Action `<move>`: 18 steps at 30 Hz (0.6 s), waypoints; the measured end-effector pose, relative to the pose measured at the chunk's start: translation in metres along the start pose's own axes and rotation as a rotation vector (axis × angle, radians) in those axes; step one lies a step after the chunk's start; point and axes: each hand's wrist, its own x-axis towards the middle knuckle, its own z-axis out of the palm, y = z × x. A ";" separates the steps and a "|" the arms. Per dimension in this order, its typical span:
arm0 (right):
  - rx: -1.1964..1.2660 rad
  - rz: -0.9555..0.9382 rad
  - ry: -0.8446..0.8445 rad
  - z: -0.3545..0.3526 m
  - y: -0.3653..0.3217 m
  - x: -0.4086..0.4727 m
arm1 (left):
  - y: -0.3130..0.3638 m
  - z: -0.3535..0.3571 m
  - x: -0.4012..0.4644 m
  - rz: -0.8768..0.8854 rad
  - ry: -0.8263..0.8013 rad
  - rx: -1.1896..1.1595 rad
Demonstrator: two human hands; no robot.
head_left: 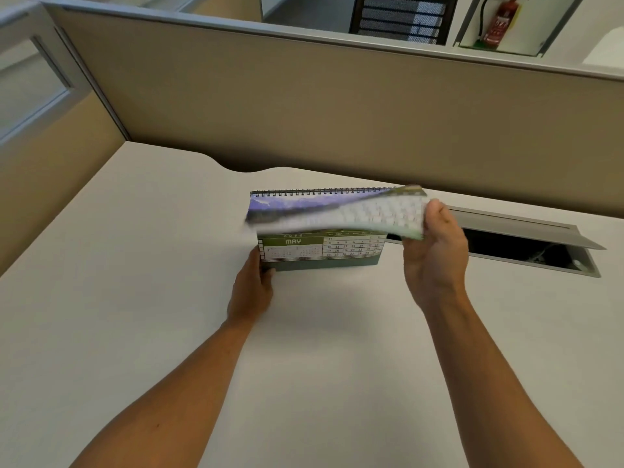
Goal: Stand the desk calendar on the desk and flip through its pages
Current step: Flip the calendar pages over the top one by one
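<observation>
A spiral-bound desk calendar point(320, 251) stands upright on the white desk point(135, 298), its green MAY page facing me. One page point(337, 214) is lifted and curled upward, blurred, with a purple landscape picture at its top. My right hand point(435, 255) pinches that page at its right edge. My left hand point(251, 292) grips the calendar's lower left corner, holding the base against the desk.
A beige partition wall point(337, 113) runs behind the desk. To the right of the calendar an open cable hatch point(523, 248) with a raised metal lid sits in the desk. A fire extinguisher point(499, 21) hangs beyond the partition.
</observation>
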 end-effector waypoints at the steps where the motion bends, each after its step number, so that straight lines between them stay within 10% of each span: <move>1: -0.009 -0.013 -0.028 0.001 -0.004 0.003 | 0.001 -0.001 -0.001 -0.002 -0.013 -0.011; 8: -0.518 -0.009 -0.162 0.002 0.001 0.023 | 0.005 -0.001 -0.004 -0.062 -0.039 -0.085; 18: -0.633 0.071 0.017 -0.026 0.056 0.003 | 0.006 -0.001 -0.004 -0.056 -0.042 -0.067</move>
